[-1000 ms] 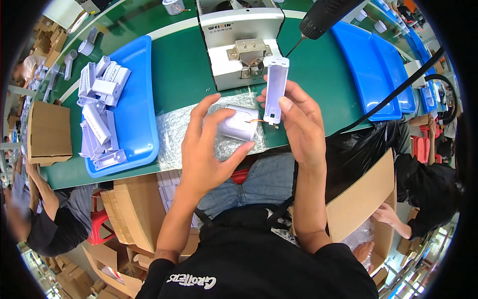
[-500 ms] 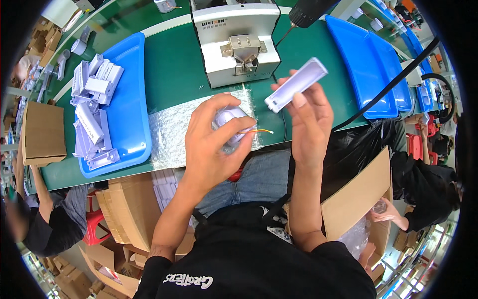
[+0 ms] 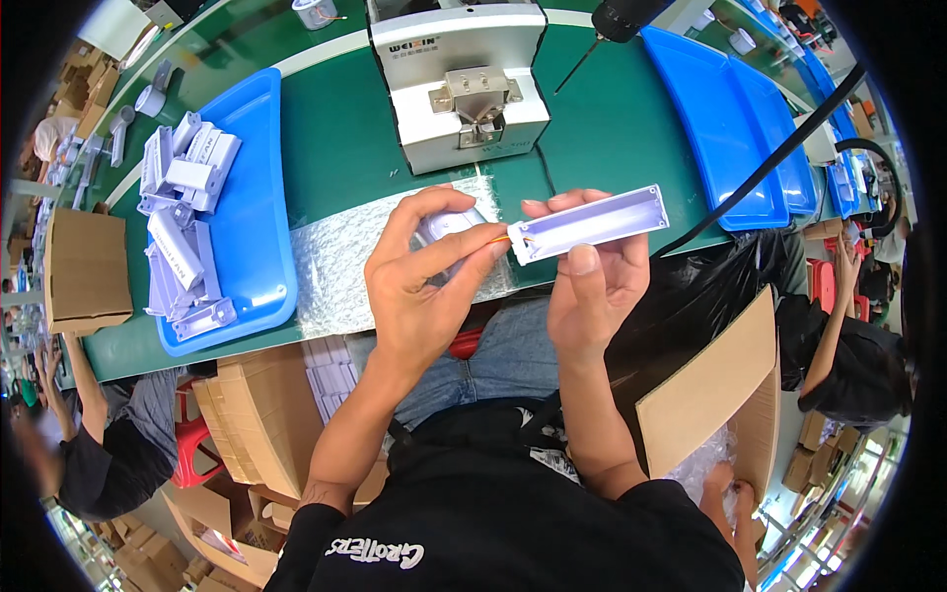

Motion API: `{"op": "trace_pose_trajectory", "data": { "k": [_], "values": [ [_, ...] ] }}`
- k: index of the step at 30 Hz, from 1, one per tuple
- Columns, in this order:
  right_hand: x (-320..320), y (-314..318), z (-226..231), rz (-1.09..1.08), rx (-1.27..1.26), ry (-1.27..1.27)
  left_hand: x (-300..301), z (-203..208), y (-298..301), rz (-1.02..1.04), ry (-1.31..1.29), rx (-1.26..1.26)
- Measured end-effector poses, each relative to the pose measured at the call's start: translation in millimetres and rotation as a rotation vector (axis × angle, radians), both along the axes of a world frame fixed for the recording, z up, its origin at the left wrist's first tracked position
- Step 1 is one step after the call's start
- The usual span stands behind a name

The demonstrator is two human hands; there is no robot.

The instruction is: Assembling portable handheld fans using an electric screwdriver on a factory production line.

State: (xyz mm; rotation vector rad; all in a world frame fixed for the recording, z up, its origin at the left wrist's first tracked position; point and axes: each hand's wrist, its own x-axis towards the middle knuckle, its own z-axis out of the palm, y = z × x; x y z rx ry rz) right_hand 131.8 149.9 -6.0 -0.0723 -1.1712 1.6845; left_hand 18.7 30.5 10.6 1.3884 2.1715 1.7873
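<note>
My left hand (image 3: 419,271) is closed round a rounded white plastic part (image 3: 446,229), mostly hidden by the fingers. Its thumb and forefinger pinch thin red and yellow wires (image 3: 503,240) at the end of a long white hollow housing (image 3: 597,225). My right hand (image 3: 600,296) grips that housing from below, thumb on the near edge and fingers behind, with the open side facing up. The wire tips reach the housing's left end, and a bit of wire shows inside it.
A silver machine (image 3: 464,94) stands ahead on the green table, beside a hanging electric screwdriver (image 3: 617,20). At left, a blue tray (image 3: 261,207) bears several white housings. More blue trays (image 3: 700,128) lie at right, crossed by a black cable (image 3: 779,163). Cardboard boxes (image 3: 710,395) flank me; co-workers sit both sides.
My right hand has lowered the housing and turned it closer to level, its left end now against my left fingertips. The wires, loose before, now enter that end.
</note>
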Motion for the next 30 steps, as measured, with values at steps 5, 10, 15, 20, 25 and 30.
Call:
{"op": "trace_pose_trajectory", "data": {
  "k": [5, 10, 15, 20, 25, 30],
  "values": [
    [-4, -4, 7, 0.072, -0.002, -0.087, 0, 6, -7, 0.033, -0.021, -0.062],
    [-9, 4, 23, 0.114, 0.313, -0.415, -11, 2, -20, -0.047, -0.098, -0.041],
    [-12, 12, 28, 0.067, 0.623, -0.517, -27, -3, -26, -0.121, -0.133, -0.062],
    [-18, 21, 30, 0.079, 0.759, -0.465, -33, -5, -30, -0.179, -0.238, -0.061],
    [-19, 23, 30, 0.148, 0.748, -0.425, -34, -7, -29, -0.207, -0.295, -0.02],
    [-17, 20, 31, 0.15, 0.618, -0.494, -38, -6, -29, -0.252, -0.296, -0.047]
  ]
}}
